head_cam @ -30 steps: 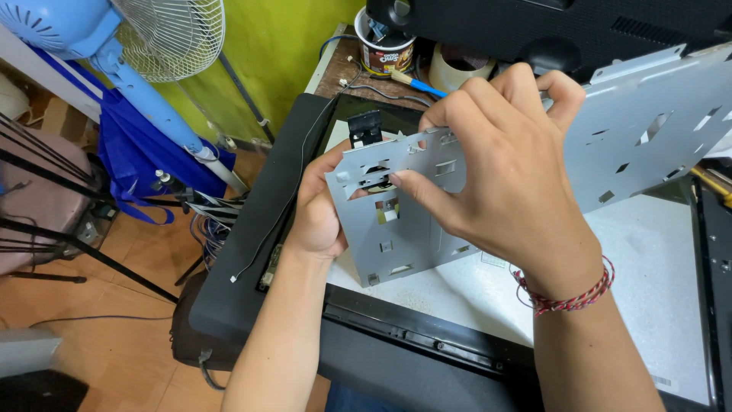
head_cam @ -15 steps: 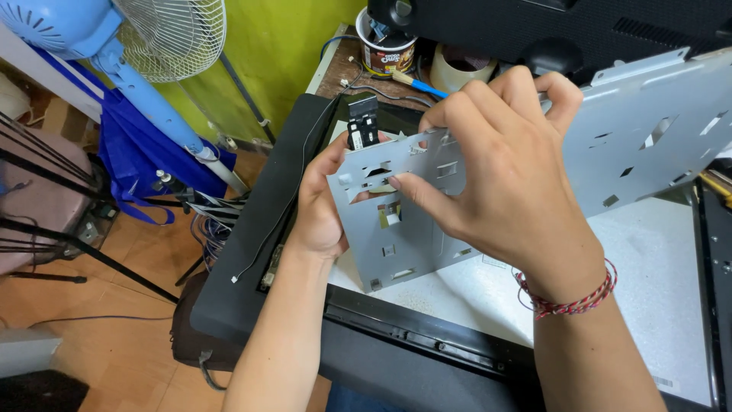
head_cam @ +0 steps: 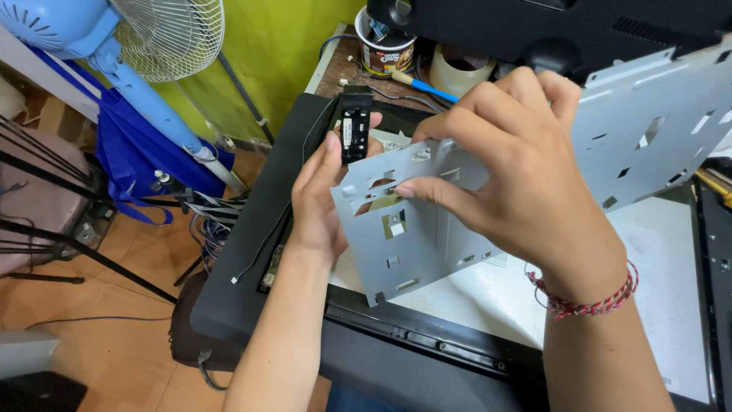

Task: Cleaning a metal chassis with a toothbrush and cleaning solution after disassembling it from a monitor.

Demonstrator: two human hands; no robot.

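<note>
Your right-hand fingers (head_cam: 457,133) are curled over the top edge of the grey perforated metal bracket plate (head_cam: 415,236), index tip pressed flat on its front face beside a small square cut-out; thumb not visible, presumably behind the plate. Right hand (head_cam: 526,183) thus clamps the plate from above.

Left hand (head_cam: 320,198) sits at the plate's left edge, fingers closed together along that edge and partly behind it, fingertips up near a small black module (head_cam: 355,130) that stands upright just above the plate's top-left corner. Cannot tell whether the left fingers pinch the module or only steady it.

Plate is held tilted, lifted off the white back panel (head_cam: 671,305) of the black-framed flat screen (head_cam: 252,252) lying beneath. A second, larger grey plate (head_cam: 656,130) lies to the right, behind your right hand.

Judgement: step in hand looks like handling the bracket and the module at its corner. Next move calls for a firm hold on both edges and care with the thin cable (head_cam: 263,244) running down the frame.
</note>
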